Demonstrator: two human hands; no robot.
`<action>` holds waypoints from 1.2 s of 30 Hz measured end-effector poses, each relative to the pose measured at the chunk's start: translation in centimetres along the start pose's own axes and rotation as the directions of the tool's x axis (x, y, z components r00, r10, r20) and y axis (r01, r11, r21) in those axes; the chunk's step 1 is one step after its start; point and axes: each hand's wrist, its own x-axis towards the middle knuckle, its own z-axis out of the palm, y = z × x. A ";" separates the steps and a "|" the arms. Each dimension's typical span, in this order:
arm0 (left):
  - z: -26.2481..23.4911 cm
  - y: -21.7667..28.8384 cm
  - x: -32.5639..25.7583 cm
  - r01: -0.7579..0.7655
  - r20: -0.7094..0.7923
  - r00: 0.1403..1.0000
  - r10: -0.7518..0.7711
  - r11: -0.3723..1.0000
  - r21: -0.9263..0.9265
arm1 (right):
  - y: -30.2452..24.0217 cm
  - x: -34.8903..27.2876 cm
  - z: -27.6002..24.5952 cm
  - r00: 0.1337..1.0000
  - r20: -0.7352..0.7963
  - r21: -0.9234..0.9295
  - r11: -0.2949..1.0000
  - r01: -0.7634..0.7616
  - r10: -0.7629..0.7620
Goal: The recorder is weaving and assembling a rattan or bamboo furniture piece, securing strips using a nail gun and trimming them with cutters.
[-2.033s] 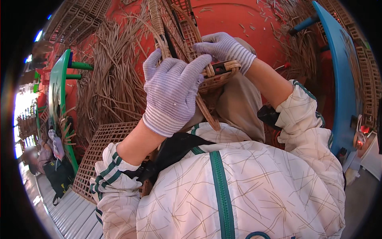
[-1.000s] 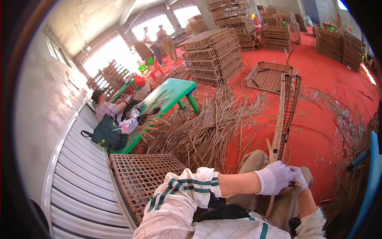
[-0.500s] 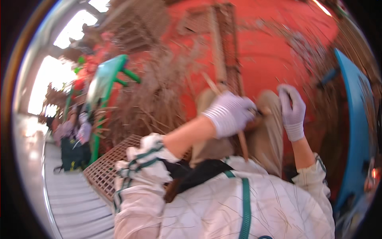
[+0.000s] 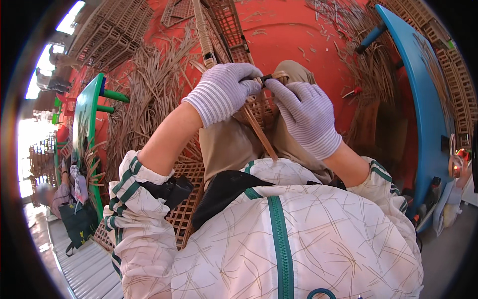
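A long brown woven lattice piece [image 4: 226,30] stretches away from between my knees, and its near end lies between my thighs. My left hand [image 4: 226,92], in a grey-and-white striped glove, is closed at the wrapped rim of the near end. My right hand [image 4: 303,112], gloved alike, pinches the same rim, where a short dark section shows between my fingertips. The two hands nearly meet there. From under my left hand a flat brown strip [image 4: 261,132] slants down toward my lap. The fingers partly hide how the strip meets the rim.
Loose dry strips [image 4: 144,94] lie heaped on the red floor [image 4: 284,30] to the left. A green-edged stool on its side [image 4: 89,112] stands beyond them. On the right is a blue board with legs [image 4: 423,94]. Stacked woven panels [image 4: 112,32] are at the far left.
My right hand, raised apart from the work before, has come left and closed on the rim beside my left hand. The view has shifted, and the lattice now appears farther left.
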 end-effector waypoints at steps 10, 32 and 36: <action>-0.2 -0.7 0.4 0.022 -0.022 0.999 -0.024 0.997 -0.081 | 0.4 -0.5 1.1 0.994 -0.036 -0.067 0.993 0.099 -0.102; -0.3 -0.2 -0.2 -0.003 -0.035 0.999 0.004 1.000 0.029 | -0.8 0.7 0.5 0.999 0.052 -0.070 0.997 0.011 -0.007; 0.2 -0.6 0.5 -0.035 -0.051 0.998 0.033 0.999 -0.041 | -0.5 1.0 0.8 1.000 0.020 -0.041 0.999 -0.006 0.007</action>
